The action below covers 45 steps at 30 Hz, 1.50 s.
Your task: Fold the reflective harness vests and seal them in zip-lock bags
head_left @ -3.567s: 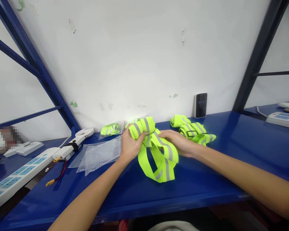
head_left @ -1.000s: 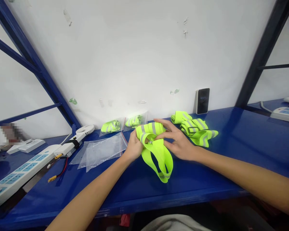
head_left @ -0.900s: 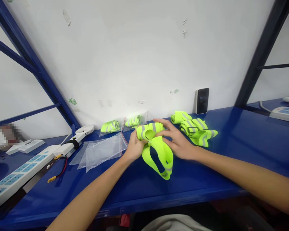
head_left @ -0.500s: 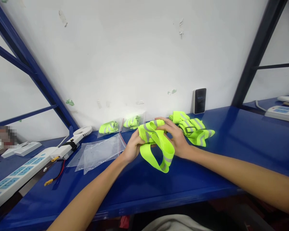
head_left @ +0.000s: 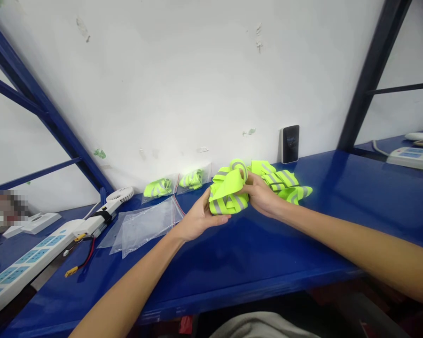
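Note:
Between my hands, above the blue table [head_left: 211, 267], is a folded bundle of neon yellow reflective strap [head_left: 229, 192] with grey stripes. My left hand [head_left: 200, 216] grips its left side, thumb along the lower edge. At the right side my right hand [head_left: 261, 193] pinches a loop of the strap; some of its fingers are hidden behind the fabric. Just beyond my right hand lie more yellow reflective straps [head_left: 282, 180] in a loose heap. Left of my left hand, clear zip bags [head_left: 148, 225] lie flat and overlapping.
Two bagged yellow bundles [head_left: 158, 188] rest by the wall. At left are a small white fan [head_left: 121, 194], a cable with yellow connectors [head_left: 86, 256] and a white power strip [head_left: 28, 263]. A black-fronted device [head_left: 290, 144] stands against the wall, and another power strip [head_left: 414, 158] is at far right.
The long loop that hung below the bundle has been brought up and folded over it. My left thumb now lies along the bundle's lower edge, and my right hand has shifted to its right side.

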Tool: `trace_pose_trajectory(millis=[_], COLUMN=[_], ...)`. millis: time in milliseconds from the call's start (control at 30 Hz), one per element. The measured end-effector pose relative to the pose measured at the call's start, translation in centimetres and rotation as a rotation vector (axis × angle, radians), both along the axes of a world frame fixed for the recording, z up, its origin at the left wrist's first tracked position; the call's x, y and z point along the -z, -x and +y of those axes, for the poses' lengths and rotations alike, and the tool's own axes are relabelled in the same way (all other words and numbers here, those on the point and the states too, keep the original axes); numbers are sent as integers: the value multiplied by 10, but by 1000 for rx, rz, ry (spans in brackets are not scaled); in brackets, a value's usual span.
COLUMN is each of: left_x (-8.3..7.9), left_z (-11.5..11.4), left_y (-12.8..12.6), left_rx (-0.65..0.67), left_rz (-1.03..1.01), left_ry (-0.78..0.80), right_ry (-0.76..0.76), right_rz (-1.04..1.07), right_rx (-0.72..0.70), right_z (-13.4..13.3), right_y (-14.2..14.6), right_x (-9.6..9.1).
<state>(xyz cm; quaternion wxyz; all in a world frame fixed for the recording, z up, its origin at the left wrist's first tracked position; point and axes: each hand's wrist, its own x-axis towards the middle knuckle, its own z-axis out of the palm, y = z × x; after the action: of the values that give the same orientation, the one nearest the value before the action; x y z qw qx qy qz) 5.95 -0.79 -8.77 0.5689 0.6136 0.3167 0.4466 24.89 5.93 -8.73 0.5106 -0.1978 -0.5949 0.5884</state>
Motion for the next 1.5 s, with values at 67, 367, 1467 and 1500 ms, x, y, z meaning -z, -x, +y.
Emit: trace_pose_trajectory(millis=[67,367,1467,1500], left_x=[4,16,17,17], left_z=[2,8,16,17], left_y=[-3,-5,-4,-4], left_rx=[-54,-244,-339,-362], left_rz=[63,450,275,282], left_ry=[-16,-304,-262,-280], right_ry=[56,181,-293,-296], right_rz=[36,-15,-253,-286], right_rx=[15,99,246,238], right_z=[-2,-7,-16,-16], right_y=[1,9,22,21], right_x=[0,10,26,25])
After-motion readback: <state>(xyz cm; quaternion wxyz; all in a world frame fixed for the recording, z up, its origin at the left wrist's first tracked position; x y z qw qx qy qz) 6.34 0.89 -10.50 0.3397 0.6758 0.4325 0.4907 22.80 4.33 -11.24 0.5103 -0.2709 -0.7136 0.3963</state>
